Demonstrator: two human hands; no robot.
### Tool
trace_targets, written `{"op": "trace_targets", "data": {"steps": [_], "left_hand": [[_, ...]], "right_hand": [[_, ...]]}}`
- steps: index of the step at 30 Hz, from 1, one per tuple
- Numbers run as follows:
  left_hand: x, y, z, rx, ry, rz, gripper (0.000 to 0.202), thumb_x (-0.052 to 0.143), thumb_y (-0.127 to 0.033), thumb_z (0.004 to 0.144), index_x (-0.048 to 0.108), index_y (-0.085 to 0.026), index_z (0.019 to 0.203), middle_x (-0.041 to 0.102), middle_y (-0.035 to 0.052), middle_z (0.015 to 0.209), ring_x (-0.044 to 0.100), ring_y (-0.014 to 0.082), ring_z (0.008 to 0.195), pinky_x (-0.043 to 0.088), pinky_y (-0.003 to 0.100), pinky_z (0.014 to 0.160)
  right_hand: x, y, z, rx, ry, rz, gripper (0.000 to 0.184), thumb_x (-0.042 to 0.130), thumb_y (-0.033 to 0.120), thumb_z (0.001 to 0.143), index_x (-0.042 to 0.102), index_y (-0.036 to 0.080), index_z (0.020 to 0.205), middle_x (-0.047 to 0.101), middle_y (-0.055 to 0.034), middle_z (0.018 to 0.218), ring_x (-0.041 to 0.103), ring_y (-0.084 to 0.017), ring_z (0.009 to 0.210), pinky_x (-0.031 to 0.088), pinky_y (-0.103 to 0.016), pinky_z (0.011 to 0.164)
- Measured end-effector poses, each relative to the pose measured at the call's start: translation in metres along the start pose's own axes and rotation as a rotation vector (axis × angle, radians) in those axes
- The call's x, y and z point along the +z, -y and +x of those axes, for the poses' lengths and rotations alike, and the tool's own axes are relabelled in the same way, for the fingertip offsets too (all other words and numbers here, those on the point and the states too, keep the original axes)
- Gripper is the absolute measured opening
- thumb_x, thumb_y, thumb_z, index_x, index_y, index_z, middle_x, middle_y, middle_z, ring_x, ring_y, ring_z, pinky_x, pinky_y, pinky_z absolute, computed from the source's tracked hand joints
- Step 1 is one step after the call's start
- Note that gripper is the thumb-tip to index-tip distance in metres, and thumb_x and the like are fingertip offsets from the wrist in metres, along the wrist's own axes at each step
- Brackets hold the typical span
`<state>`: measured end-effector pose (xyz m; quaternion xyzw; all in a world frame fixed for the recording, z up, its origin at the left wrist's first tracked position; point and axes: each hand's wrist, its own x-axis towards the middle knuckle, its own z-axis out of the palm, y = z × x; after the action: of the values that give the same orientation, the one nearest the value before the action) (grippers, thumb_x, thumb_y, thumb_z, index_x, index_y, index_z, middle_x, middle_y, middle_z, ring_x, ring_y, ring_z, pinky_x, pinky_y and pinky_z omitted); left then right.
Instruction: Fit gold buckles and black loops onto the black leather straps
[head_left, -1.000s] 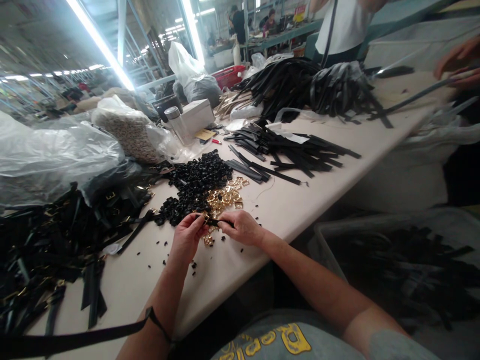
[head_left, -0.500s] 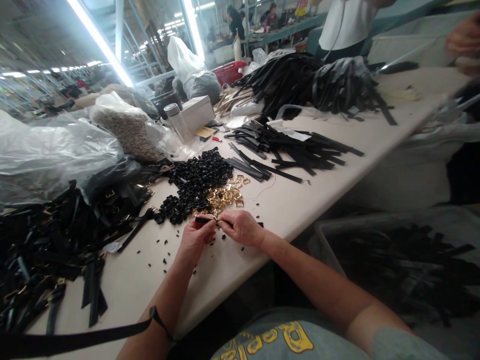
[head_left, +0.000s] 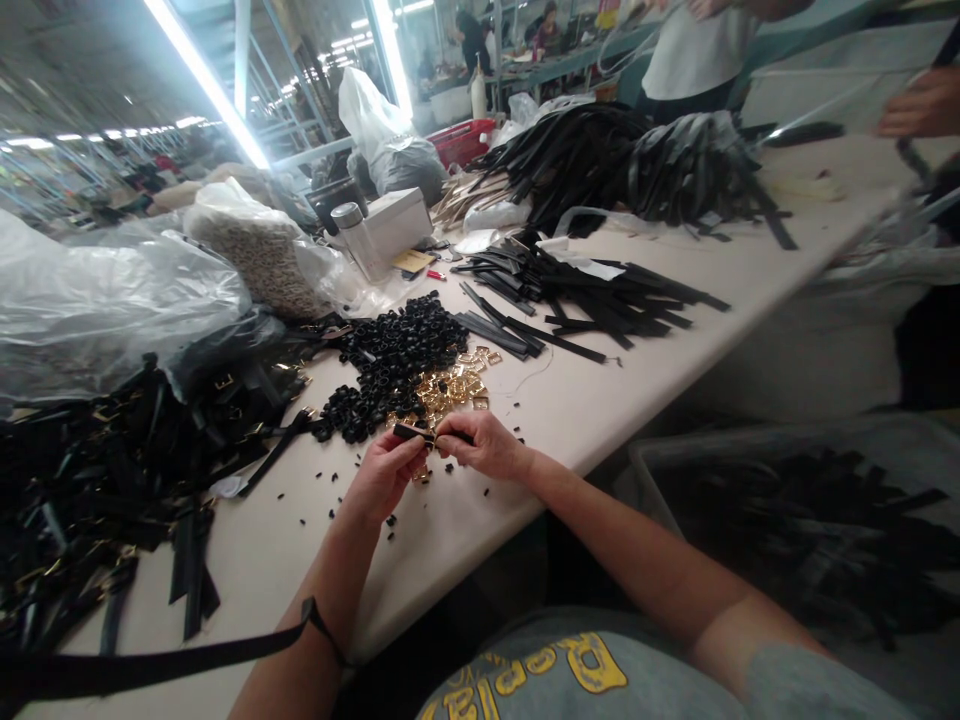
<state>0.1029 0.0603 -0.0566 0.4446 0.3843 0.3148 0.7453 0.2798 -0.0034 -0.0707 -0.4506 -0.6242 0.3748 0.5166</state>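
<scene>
My left hand (head_left: 384, 475) and my right hand (head_left: 484, 447) meet over the pale table (head_left: 600, 400), fingers pinched on a short black strap (head_left: 412, 432) with a gold buckle at its end. The left hand grips the strap's left end; the right pinches the other end. Just beyond them lie a small heap of gold buckles (head_left: 454, 385) and a larger heap of black loops (head_left: 390, 365). A long black strap (head_left: 150, 665) hangs across my left forearm.
Cut black straps (head_left: 585, 295) lie fanned mid-table, with bigger bundles (head_left: 630, 160) behind. A pile of finished straps (head_left: 90, 480) and clear plastic bags (head_left: 112, 290) fill the left. A bin of straps (head_left: 787, 530) sits at the right. Other people's hands (head_left: 919, 105) work at the far right.
Both hands have stayed together on the strap, shifting slightly up and away; the left hand's grip has turned the strap end more level.
</scene>
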Motion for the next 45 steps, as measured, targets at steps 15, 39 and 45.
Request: {"op": "trace_targets", "data": {"steps": [15,39,45], "left_hand": [[0.013,0.001,-0.003,0.319,-0.173,0.265,0.028,0.086,-0.030,0.059,0.065,-0.018,0.073,0.063,-0.0028,0.065,0.056,0.0101,0.059,0.047,0.021,0.059],[0.003,-0.006,-0.005,0.135,0.047,0.268,0.025,0.086,-0.028,0.062,0.069,-0.016,0.076,0.065,-0.0005,0.063,0.058,0.0095,0.055,0.048,0.020,0.054],[0.000,-0.006,-0.001,0.181,-0.033,0.347,0.027,0.085,-0.032,0.061,0.073,-0.015,0.079,0.068,0.0022,0.069,0.060,0.0113,0.061,0.049,0.021,0.060]], "right_hand": [[0.005,-0.005,0.002,0.112,-0.089,-0.048,0.016,0.061,0.025,0.085,0.059,0.015,0.072,0.056,0.0037,0.059,0.048,-0.006,0.050,0.038,-0.018,0.049],[-0.007,0.002,0.000,0.015,0.057,-0.258,0.015,0.060,0.024,0.089,0.064,0.015,0.078,0.062,0.0025,0.064,0.052,-0.008,0.057,0.035,-0.020,0.056],[-0.018,0.017,0.027,-0.155,0.098,-0.851,0.020,0.061,0.031,0.090,0.064,0.018,0.076,0.066,-0.0020,0.075,0.053,-0.013,0.065,0.032,-0.026,0.061]]}}
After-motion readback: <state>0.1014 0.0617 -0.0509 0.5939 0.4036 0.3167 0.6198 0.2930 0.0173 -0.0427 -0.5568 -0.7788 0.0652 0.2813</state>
